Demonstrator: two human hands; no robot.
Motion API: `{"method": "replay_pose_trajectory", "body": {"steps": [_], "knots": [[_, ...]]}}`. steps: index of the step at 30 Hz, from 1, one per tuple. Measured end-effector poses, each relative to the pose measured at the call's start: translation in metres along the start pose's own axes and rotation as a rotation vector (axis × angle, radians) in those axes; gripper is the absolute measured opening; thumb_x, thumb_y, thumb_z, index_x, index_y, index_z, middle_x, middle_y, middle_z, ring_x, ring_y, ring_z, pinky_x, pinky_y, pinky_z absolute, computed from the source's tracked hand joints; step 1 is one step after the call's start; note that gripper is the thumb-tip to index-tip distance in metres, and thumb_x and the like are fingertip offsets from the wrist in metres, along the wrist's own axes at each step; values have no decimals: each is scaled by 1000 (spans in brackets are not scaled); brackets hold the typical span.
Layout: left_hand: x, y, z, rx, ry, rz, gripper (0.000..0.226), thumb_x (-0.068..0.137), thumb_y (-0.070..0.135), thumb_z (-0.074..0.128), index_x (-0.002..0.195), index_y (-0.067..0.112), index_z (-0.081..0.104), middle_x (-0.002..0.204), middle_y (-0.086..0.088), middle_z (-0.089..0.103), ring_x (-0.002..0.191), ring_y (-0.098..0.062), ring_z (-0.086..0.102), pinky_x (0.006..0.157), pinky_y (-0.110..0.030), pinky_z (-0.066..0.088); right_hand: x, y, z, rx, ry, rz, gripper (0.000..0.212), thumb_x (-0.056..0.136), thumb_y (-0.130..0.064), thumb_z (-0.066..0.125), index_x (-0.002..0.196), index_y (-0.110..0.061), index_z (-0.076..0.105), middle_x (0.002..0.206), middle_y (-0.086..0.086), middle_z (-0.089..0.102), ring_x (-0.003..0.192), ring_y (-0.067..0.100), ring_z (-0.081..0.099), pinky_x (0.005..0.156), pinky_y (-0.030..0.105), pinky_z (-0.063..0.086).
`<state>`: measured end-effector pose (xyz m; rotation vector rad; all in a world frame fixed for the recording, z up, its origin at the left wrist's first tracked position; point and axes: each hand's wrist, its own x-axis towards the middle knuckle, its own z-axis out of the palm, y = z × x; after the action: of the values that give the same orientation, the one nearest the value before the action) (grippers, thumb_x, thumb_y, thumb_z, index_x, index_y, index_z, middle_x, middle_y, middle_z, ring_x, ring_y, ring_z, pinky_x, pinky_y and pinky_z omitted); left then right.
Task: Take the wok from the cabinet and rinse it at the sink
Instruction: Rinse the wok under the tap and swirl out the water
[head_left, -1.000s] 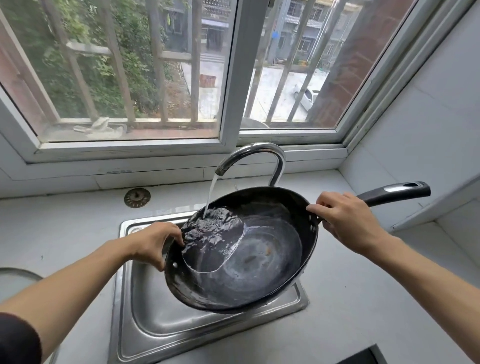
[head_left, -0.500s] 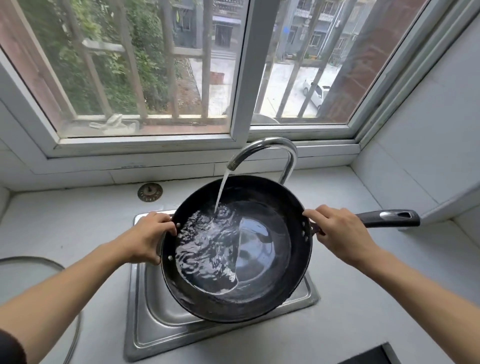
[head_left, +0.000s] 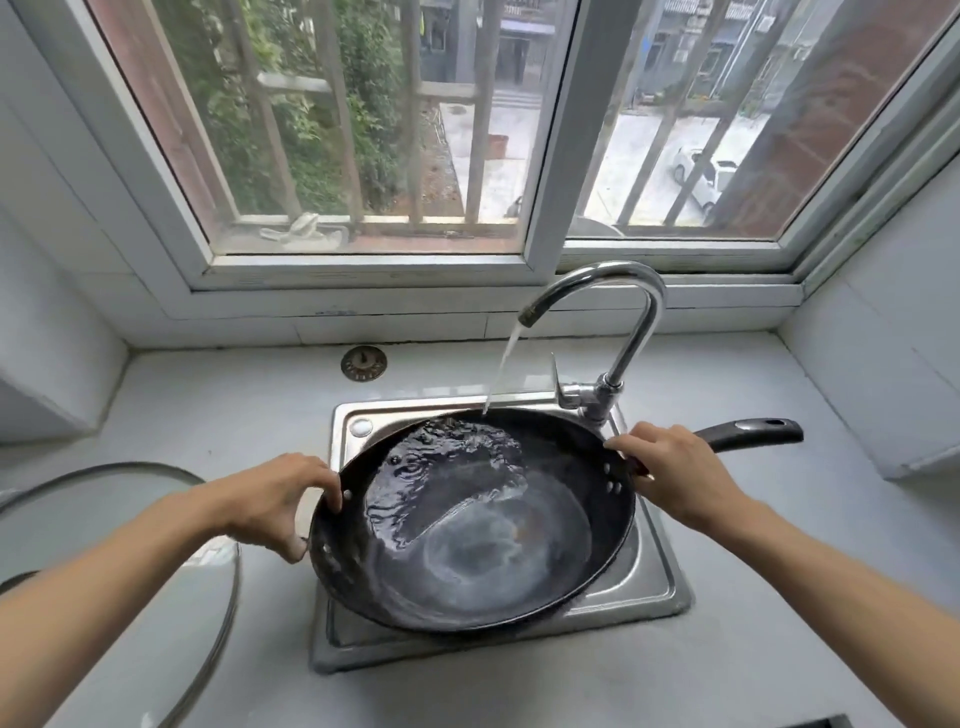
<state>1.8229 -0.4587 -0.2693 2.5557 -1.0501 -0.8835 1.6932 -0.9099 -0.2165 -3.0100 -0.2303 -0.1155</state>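
The wok (head_left: 483, 525) covers the sink (head_left: 649, 587) — faucet (head_left: 613, 332) arches behind, counter (head_left: 779, 519) right lies open.

Looking forward and down from head height, wide-angle, close over the sink (head_left: 660, 587) and wok (head_left: 467, 545), facing the window (head_left: 550, 156) straight ahead; taking in both forearms reaching in from the bottom corners.

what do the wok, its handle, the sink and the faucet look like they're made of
Wok: dark metal, likely carbon steel or iron; black, rim rivets, worn grey patch at the centre.
Handle: probably black plastic, matte, with a hanging slot.
Sink: stainless steel, brushed and silvery.
Faucet: chrome-plated metal, mirror-bright reflections.
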Motion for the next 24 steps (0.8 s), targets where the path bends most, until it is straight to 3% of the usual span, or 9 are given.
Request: {"method": "replay_pose_trajectory", "body": {"steps": [6,9,12,15,19,24], "knots": [[-20,0,-7,-129,45,15,47,52,31,73,97,42,66,107,29,64,106,10,56,95,-18,43,3,1,8,189,-131,4,34,72,-4,78,103,-17,73,77,-6,52,64,16,51,64,31,48],[-24,0,-8,-229,73,84,43,56,21,77,93,33,61,102,22,70,100,4,63,84,-13,45,2,5,8,244,-165,-18,34,70,-2,80,100,-17,75,75,-12,49,63,8,47,63,23,44],[-24,-4,-4,-238,213,92,31,55,23,81,76,28,58,92,14,69,76,-7,61,69,-26,50,1,12,8,225,-201,-16,36,69,-3,80,101,-17,74,78,-13,53,65,6,51,65,17,41],[-18,-10,7,-276,343,85,31,56,24,88,59,27,57,91,12,68,71,-8,59,63,-33,50,-1,19,8,218,-207,15,37,68,-3,80,102,-16,74,82,-9,59,68,9,56,65,19,46],[-8,-6,15,-218,543,119,35,60,19,93,61,16,58,86,3,56,69,-9,52,64,-25,46,-5,27,12,217,-219,26,36,68,-3,77,102,-16,74,84,-11,58,68,8,55,65,15,42],[-13,1,20,20,728,169,30,70,26,83,70,11,57,87,1,56,69,-19,56,60,-36,52,-8,36,16,184,-203,-49,34,69,-4,76,99,-17,69,89,-7,58,65,10,56,63,26,50]]}}
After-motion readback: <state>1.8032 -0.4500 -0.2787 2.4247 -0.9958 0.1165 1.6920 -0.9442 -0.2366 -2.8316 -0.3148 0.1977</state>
